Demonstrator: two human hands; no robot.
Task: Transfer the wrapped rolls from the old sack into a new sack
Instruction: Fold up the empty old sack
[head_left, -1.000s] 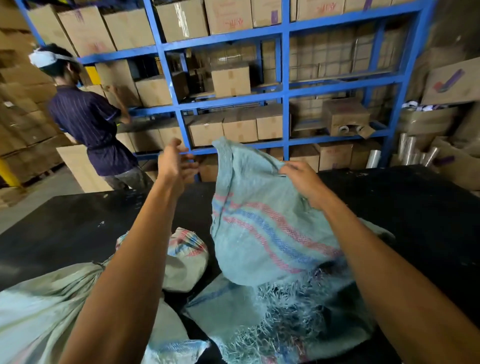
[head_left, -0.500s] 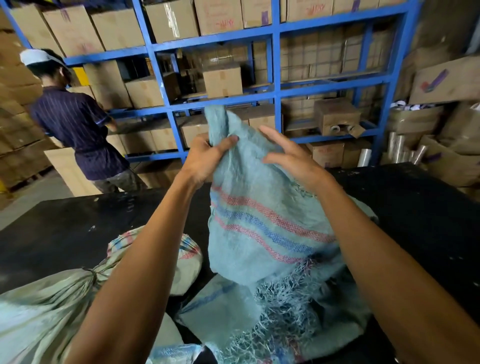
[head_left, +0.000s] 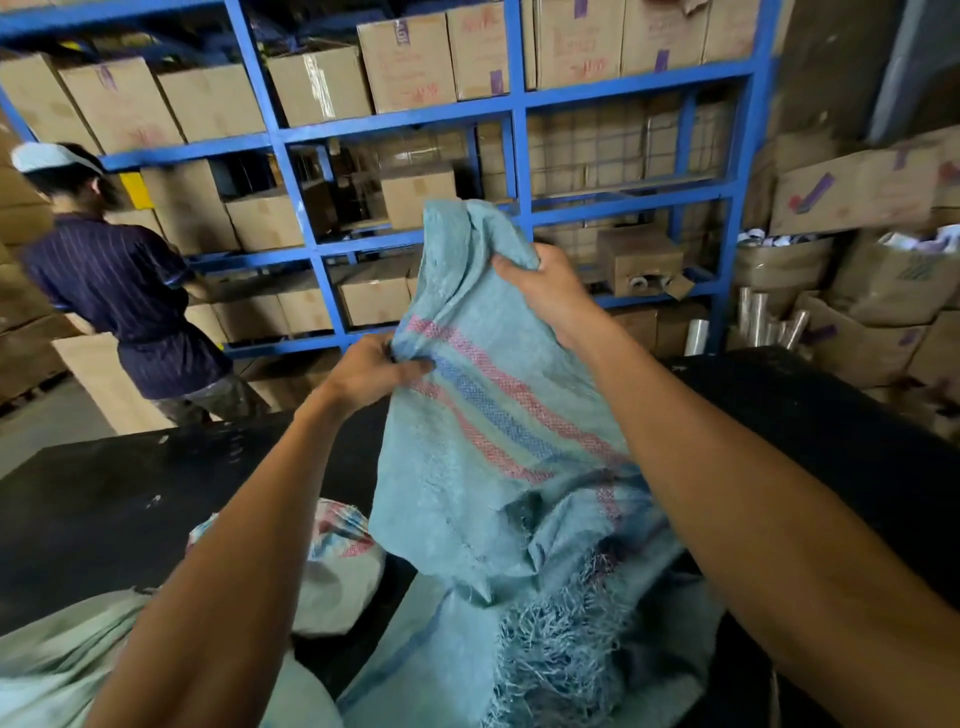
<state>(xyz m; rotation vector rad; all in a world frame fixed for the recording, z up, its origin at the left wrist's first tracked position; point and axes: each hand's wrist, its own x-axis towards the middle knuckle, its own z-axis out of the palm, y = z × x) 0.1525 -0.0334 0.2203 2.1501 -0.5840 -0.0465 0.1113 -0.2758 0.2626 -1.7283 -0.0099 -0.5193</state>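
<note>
A blue-green woven sack (head_left: 467, 467) with red and blue stripes and a frayed lower edge hangs raised over the black table (head_left: 104, 509). My right hand (head_left: 545, 291) grips its bunched top. My left hand (head_left: 371, 371) pinches its left edge at the stripes. A filled, tied pale sack (head_left: 52, 660) lies at the lower left, partly behind my left arm. A smaller white striped bundle (head_left: 343, 571) lies just past it. No wrapped rolls show inside either sack.
A blue steel rack (head_left: 514, 109) full of cardboard boxes stands behind the table. A person in a dark striped shirt (head_left: 119, 291) stands at the rack on the left. Open boxes and clear film rolls (head_left: 758, 317) are piled at the right.
My left hand slid down from the sack's top to its left edge. My right hand closed round the bunched top and lifted it higher.
</note>
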